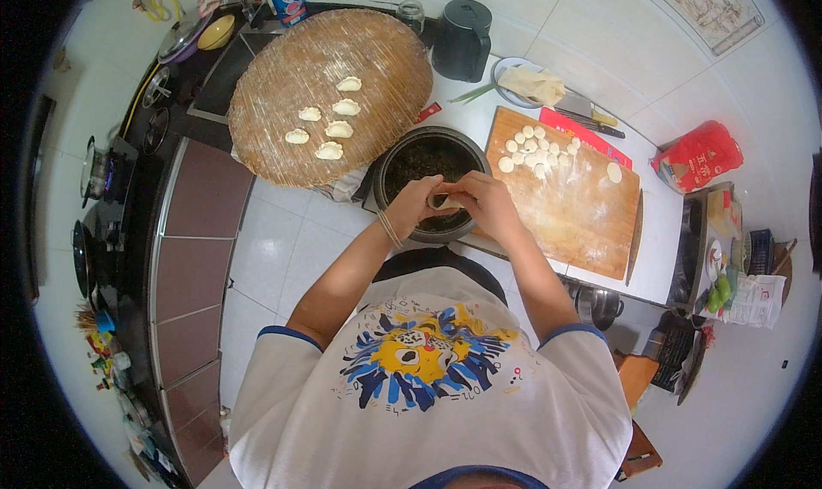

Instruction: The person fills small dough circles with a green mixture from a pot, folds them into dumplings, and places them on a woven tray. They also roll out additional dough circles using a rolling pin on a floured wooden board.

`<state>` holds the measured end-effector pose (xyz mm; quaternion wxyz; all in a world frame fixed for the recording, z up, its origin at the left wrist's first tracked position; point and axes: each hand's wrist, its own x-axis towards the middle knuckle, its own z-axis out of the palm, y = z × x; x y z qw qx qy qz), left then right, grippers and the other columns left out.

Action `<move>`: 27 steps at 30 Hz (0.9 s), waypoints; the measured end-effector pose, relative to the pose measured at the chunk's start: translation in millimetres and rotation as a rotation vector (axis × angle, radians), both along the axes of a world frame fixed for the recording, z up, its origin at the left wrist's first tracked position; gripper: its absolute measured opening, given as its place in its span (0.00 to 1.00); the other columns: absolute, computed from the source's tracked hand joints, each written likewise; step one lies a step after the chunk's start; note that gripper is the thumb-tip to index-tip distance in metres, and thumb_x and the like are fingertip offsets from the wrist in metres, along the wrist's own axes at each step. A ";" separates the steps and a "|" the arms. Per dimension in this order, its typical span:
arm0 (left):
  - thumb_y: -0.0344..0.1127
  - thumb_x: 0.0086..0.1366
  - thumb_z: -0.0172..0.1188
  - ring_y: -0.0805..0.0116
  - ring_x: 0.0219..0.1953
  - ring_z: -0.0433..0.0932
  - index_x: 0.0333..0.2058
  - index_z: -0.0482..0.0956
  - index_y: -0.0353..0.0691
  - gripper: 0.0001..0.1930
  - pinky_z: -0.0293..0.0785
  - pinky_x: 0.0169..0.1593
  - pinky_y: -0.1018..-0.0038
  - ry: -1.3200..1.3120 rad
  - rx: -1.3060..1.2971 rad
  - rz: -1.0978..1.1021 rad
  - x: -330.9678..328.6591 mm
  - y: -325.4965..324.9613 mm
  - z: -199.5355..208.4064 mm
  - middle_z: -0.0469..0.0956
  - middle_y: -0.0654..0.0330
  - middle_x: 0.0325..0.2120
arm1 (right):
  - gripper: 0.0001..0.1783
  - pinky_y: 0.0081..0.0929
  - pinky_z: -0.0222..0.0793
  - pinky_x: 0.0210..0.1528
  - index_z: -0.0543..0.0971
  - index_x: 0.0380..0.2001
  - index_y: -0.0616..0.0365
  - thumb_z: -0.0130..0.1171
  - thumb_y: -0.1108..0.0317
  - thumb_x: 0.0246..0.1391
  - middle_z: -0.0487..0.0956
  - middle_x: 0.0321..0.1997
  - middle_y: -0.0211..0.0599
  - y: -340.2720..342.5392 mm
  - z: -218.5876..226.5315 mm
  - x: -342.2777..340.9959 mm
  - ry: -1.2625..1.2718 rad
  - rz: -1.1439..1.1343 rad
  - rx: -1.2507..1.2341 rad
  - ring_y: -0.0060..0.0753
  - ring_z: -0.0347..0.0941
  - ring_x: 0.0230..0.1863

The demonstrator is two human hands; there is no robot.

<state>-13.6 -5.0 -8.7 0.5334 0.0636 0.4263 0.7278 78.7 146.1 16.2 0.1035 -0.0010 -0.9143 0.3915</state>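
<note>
A small pale dumpling wrapper (443,202) is held between my two hands, partly folded; the fingers hide much of it. My left hand (411,206) cups it from one side, thumb and fingers closed at its edge. On the other side, my right hand (486,201) grips the wrapper with its fingertips. Both hands are over the near part of a dark round pot (386,159) with dark greenish filling (425,157) inside. To the right, a floured wooden board (582,236) carries many small dough pieces (535,151) and one flat dough round (614,173).
A large round woven tray (274,86) with several folded dumplings (346,107) is at the left. Behind stand a black kettle (462,39) and a plate (507,66) with pale dough (533,85). Knives (591,122) lie beyond the board; a red bag (700,157) stands farther right.
</note>
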 end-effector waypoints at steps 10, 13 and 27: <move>0.45 0.67 0.39 0.68 0.43 0.74 0.42 0.72 0.36 0.19 0.73 0.49 0.64 0.031 -0.053 -0.041 -3.7 0.5 1.4 0.74 0.57 0.41 | 0.09 0.32 0.69 0.32 0.78 0.31 0.58 0.59 0.76 0.41 0.72 0.29 0.39 -1.8 11.1 -0.4 0.093 0.092 -0.011 0.43 0.72 0.32; 0.48 0.68 0.35 0.67 0.44 0.73 0.46 0.70 0.36 0.23 0.72 0.49 0.66 0.024 -0.084 -0.082 -4.3 -0.2 11.7 0.73 0.56 0.43 | 0.09 0.32 0.69 0.33 0.77 0.31 0.59 0.58 0.77 0.42 0.73 0.28 0.40 -1.7 9.1 0.1 0.111 0.064 0.020 0.43 0.72 0.32; 0.54 0.69 0.27 0.69 0.45 0.72 0.49 0.67 0.38 0.28 0.65 0.53 0.70 -0.088 0.154 0.003 10.3 7.3 -2.2 0.72 0.59 0.43 | 0.12 0.28 0.71 0.30 0.76 0.36 0.62 0.56 0.79 0.44 0.76 0.32 0.41 -11.4 18.3 6.4 0.135 -0.118 -0.186 0.40 0.75 0.31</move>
